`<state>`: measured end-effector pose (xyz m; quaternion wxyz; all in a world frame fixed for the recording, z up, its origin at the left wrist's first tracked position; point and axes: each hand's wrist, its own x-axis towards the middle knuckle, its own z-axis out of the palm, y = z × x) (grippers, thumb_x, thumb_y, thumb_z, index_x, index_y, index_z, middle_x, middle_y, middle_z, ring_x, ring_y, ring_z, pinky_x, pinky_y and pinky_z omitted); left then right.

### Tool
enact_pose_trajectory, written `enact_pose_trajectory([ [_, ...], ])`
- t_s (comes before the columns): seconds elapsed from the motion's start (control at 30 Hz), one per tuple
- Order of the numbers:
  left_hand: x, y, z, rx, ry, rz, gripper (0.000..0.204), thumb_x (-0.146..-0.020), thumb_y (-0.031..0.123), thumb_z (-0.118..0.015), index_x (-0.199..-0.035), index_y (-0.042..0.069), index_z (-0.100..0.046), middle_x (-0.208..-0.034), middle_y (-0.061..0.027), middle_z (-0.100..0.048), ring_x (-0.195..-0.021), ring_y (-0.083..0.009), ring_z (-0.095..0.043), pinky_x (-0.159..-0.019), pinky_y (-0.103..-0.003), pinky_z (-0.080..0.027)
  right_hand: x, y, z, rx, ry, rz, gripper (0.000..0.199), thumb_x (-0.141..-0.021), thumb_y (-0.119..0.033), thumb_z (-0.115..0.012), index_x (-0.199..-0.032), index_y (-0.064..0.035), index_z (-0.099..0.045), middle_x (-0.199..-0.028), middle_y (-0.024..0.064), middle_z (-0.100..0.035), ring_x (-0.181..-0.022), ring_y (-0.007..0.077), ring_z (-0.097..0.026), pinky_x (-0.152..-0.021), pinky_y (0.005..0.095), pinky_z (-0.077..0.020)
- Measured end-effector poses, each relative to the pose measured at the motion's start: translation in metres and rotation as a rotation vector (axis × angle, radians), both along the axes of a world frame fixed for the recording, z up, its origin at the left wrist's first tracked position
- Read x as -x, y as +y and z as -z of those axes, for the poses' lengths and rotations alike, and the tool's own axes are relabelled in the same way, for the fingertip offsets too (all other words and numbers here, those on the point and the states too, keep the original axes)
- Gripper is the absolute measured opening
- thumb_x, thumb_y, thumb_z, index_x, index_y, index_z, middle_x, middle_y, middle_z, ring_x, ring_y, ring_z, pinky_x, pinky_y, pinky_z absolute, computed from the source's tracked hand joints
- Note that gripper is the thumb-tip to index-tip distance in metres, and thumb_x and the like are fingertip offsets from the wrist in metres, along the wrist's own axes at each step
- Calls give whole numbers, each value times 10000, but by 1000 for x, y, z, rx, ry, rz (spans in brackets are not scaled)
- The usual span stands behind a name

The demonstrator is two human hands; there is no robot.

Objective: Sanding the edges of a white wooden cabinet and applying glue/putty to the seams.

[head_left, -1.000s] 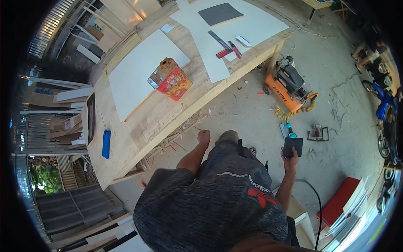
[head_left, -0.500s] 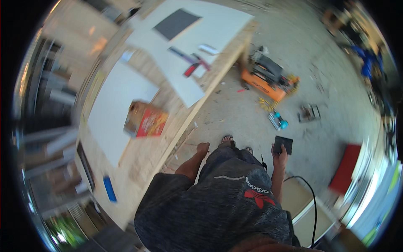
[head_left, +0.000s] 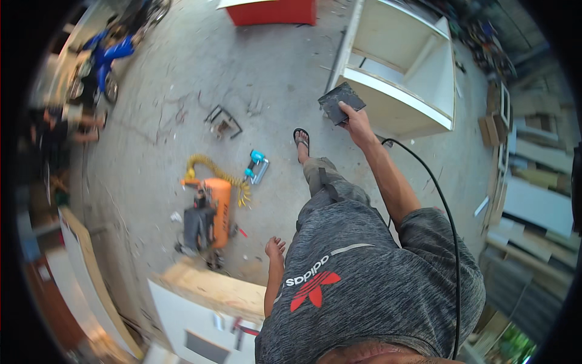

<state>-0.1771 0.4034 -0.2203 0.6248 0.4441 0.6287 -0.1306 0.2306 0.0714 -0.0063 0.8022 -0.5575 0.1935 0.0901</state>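
Observation:
My right hand (head_left: pixel 354 123) grips a flat, dark grey square piece (head_left: pixel 341 102) with worn edges, the thumb lying on its upper face. I cannot make out what kind of piece it is. It is held in front of a white open cabinet frame (head_left: pixel 397 97) lying on the floor. My left hand (head_left: pixel 275 247) hangs low by my side, fingers loosely curled with nothing in them. Nearest to it are an orange air compressor (head_left: pixel 219 212) and the corner of the workbench (head_left: pixel 203 282).
A teal nail gun (head_left: pixel 257 165) lies on the concrete floor by a yellow coiled hose (head_left: pixel 206 165). Farther off is a small metal frame (head_left: pixel 223 123). A red box (head_left: pixel 273 12) stands at the far edge, and stacked boards (head_left: pixel 539 206) line the right. A black cable (head_left: pixel 433 176) runs beside my right arm.
I have turned right, away from the workbench, which is now at the lower left. My right arm reaches forward toward the cabinet frame, still holding the dark square piece.

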Motion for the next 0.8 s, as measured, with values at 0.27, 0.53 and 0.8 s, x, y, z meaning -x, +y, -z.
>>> enact_pose_trajectory([
  [0.27,-251,105,19,64,-57,280,356,-944,282,-558,-1200,34,-569,-1118,-133,-657,-786,-250,-685,-600,-358,-539,-101,-65,19,-35,94,378,277,-950,-221,-670,-1181,-81,-612,-1088,25,-679,-937,134,-656,-792,328,-548],
  [0.53,-577,35,-96,-241,-285,860,311,-904,287,-619,-1108,54,-649,-1009,-70,-693,-740,-165,-660,-607,-274,-471,-129,-97,21,26,64,700,399,-957,-290,-683,-1242,-19,-615,-1120,31,-675,-945,120,-644,-846,307,-522],
  [0.8,-785,-74,-79,-129,-274,1411,280,-891,239,-635,-1103,56,-655,-956,-59,-686,-679,-130,-603,-577,-270,-472,-52,-111,22,25,125,1400,459,-985,-317,-634,-1320,-10,-570,-1267,78,-620,-1130,211,-595,-960,382,-474],
])
